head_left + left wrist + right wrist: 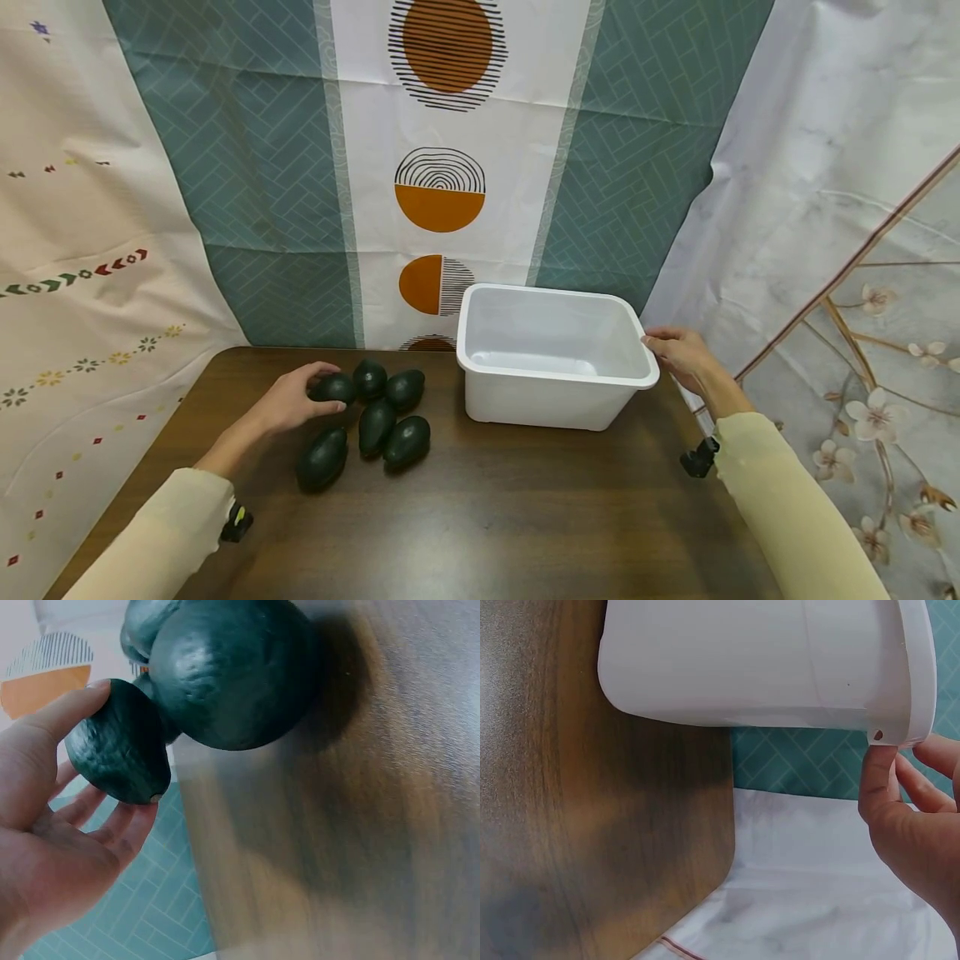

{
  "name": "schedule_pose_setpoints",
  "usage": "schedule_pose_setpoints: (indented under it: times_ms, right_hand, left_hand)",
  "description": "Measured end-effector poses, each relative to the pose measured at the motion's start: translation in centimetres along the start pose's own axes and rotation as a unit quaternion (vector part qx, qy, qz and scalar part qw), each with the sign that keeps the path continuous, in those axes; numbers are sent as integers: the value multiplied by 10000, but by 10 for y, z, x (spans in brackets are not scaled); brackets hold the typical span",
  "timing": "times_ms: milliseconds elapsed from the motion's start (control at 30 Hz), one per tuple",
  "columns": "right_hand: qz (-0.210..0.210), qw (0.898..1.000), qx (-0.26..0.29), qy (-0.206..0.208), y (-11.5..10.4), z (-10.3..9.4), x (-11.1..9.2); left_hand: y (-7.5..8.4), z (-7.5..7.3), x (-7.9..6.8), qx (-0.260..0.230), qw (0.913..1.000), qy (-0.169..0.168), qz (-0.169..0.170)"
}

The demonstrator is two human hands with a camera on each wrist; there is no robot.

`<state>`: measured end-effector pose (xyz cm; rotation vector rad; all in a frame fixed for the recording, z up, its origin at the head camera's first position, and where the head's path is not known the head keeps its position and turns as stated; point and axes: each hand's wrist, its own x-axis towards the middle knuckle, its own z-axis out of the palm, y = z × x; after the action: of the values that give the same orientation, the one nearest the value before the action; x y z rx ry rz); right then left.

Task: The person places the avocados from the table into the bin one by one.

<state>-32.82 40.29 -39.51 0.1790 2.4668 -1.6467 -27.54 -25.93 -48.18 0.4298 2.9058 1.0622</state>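
Observation:
My left hand (296, 398) grips a dark green avocado (332, 388) at the left of the group. The left wrist view shows its thumb on one side of that avocado (120, 742) and its fingers round the other. Several more avocados (377, 427) lie close together on the table, just right of and in front of this hand. My right hand (686, 358) pinches the right rim of a white plastic bin (540, 400). In the right wrist view, thumb and fingers meet at the rim's corner, beside a small hole. From the head view, the visible inside of the bin is bare.
The brown wooden table (480, 517) ends at a back edge behind the avocados and bin. A patterned curtain (277, 167) hangs behind it. White printed cloths (840, 275) drape along the left and right sides.

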Motion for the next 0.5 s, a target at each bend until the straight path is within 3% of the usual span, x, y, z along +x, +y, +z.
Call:
schedule_pose_setpoints:
  times_ms: [500]
  right_hand:
    - [-25, 10000, -50, -24, -2, 2, -2]
  left_hand:
    - [12, -3, 8, -20, 10000, -63, 73]
